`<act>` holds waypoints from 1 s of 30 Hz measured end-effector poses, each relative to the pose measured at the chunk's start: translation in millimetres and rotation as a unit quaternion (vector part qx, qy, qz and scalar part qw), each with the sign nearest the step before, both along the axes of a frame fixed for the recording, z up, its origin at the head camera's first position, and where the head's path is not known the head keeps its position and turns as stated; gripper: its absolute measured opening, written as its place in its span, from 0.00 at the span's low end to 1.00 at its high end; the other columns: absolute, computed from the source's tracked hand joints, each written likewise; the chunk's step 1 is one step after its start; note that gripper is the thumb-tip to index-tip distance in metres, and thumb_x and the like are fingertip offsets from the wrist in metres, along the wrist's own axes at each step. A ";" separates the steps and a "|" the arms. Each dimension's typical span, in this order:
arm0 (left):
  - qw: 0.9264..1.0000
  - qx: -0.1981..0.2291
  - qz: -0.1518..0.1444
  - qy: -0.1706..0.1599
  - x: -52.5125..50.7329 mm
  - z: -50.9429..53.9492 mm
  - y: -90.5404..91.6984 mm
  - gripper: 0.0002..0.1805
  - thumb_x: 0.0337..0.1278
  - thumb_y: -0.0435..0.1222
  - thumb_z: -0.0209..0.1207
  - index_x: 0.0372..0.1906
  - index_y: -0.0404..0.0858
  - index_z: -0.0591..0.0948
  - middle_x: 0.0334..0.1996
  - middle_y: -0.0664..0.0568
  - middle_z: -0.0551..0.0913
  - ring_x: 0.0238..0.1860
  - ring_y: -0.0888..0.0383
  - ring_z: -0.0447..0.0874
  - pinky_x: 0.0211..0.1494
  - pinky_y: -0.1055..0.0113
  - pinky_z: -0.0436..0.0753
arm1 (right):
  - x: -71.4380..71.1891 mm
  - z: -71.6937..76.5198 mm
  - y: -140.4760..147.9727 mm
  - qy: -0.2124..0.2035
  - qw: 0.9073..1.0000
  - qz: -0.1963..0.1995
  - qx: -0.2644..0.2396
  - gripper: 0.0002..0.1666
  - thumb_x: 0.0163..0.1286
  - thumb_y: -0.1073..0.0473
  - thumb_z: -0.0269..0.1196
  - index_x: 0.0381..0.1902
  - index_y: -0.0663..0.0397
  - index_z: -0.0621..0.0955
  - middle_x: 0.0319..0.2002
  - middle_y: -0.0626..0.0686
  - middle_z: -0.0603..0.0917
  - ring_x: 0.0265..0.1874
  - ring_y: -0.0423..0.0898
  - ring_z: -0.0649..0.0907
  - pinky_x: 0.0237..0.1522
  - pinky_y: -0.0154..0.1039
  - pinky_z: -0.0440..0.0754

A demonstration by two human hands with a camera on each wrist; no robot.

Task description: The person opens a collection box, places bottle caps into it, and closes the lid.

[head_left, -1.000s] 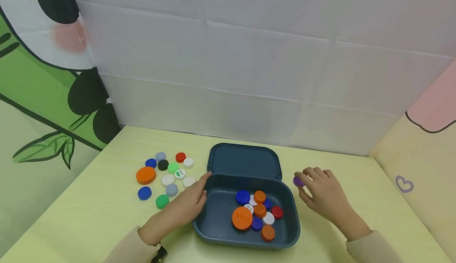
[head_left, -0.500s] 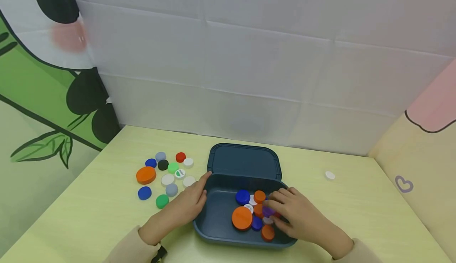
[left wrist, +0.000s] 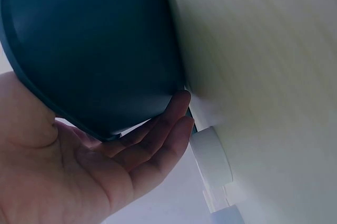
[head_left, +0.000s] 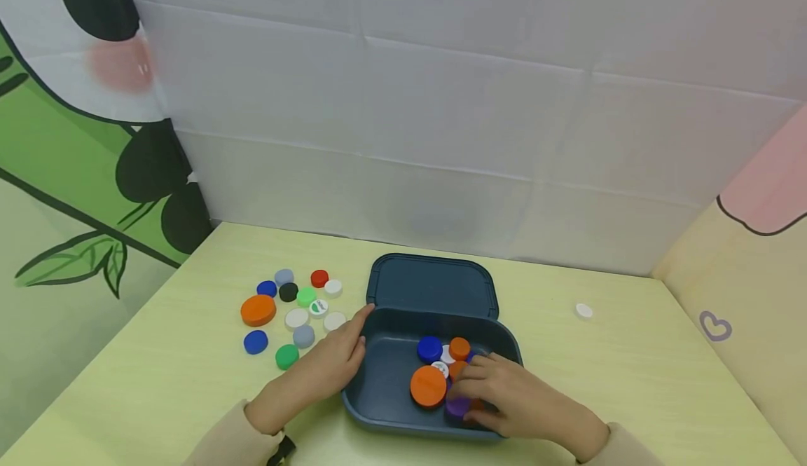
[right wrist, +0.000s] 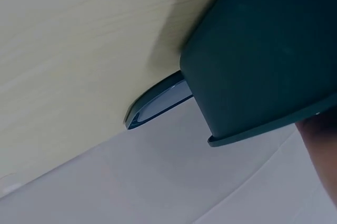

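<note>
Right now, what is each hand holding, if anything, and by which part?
Right hand: the purple cap, seemingly pinched by its edge, though partly hidden. Left hand: the box, by its left side.

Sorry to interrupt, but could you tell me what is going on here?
A person's right hand pinches a purple cap inside a dark box, where other caps lie. The left hand holds the box's left side. Loose caps lie on the table to the left, and a white cap to the right.
</note>
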State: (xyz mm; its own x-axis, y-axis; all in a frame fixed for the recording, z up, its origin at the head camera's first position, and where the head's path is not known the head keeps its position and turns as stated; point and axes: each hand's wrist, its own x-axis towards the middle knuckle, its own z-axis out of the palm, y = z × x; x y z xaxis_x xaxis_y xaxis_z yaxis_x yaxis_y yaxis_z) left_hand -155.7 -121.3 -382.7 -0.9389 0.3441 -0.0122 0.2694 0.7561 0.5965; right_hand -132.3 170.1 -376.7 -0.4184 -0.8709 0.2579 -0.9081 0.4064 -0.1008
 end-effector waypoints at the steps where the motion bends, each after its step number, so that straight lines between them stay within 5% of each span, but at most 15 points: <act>1: 1.000 -0.001 0.000 0.000 0.0 -0.2 -0.1 0.28 0.66 0.35 0.43 0.70 0.39 0.54 0.64 0.42 0.66 0.63 0.47 0.68 0.62 0.50 0.69 | -0.3 -0.4 -0.7 -0.009 1.000 0.005 -0.002 0.16 0.53 0.52 0.68 0.41 0.40 0.80 0.38 0.36 0.81 0.37 0.34 0.73 0.39 0.27 0.72; 18: 1.000 0.002 -0.002 -0.004 -0.8 -0.8 -0.2 0.29 0.66 0.35 0.43 0.70 0.40 0.53 0.65 0.42 0.65 0.63 0.47 0.67 0.62 0.50 0.69 | -3.9 1.3 -9.1 -0.092 0.995 0.020 0.035 0.15 0.54 0.53 0.67 0.42 0.38 0.81 0.41 0.36 0.83 0.43 0.35 0.75 0.42 0.28 0.72; 30: 1.000 0.006 -0.001 -0.004 0.4 0.9 0.3 0.28 0.66 0.35 0.43 0.70 0.39 0.54 0.65 0.42 0.65 0.63 0.47 0.67 0.62 0.50 0.69 | -3.7 2.6 -8.5 -0.078 0.996 0.010 0.031 0.13 0.54 0.55 0.68 0.39 0.38 0.81 0.39 0.34 0.83 0.40 0.35 0.74 0.41 0.29 0.72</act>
State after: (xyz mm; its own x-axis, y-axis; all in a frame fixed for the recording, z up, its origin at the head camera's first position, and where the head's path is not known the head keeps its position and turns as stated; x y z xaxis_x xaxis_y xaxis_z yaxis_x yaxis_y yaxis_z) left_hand -155.3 -121.1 -381.8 -0.9383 0.3455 -0.0163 0.2652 0.7489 0.6073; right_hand -136.0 161.6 -374.1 -0.4308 -0.8921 0.1362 -0.8918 0.3977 -0.2157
